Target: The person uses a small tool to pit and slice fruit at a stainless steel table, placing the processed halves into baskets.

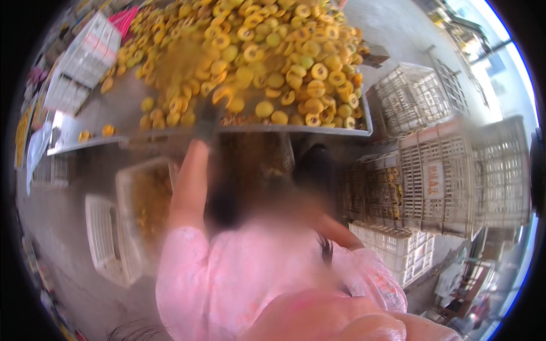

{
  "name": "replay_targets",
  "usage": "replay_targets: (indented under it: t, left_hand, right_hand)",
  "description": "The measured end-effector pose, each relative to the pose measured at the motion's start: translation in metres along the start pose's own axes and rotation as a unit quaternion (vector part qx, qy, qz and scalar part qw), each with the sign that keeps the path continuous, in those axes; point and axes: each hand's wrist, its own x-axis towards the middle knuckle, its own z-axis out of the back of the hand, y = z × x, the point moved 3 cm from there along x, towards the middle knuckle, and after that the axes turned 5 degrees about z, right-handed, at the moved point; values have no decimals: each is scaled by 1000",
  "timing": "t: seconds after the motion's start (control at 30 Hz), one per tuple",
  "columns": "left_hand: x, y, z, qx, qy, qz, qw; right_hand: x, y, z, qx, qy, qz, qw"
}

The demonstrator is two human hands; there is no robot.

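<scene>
My left hand [207, 116], in a dark glove, reaches over the near rim of a metal-edged table [115, 139]. It is blurred, and its fingertips are beside or on an orange fruit half [222, 94]; whether they grip it I cannot tell. A big heap of halved yellow fruit [256, 53], apparently peaches, covers much of the table, many halves showing a hollow or a pit. My right forearm [339, 232] bends in front of my body. Around my right hand [276, 184] the picture is smeared, so its fingers and anything in them are unclear.
A pale crate [123, 230] with yellow-brown pieces stands below the table, left of me, beside a white basket [101, 234]. Slatted plastic crates [435, 179] are stacked at my right. More white crates [87, 53] stand at the table's left end. Crumbs [243, 121] lie along the near rim.
</scene>
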Motion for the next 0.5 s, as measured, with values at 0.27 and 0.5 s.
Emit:
replay_targets:
  t: [0.27, 0.5]
  left_hand:
    - [-106, -163, 17, -436, 100, 54, 893]
    - [-150, -212, 37, -2, 23, -110, 994]
  right_hand:
    - [-6, 95, 34, 53, -19, 99, 994]
    - [-22, 135, 47, 19, -20, 143, 989]
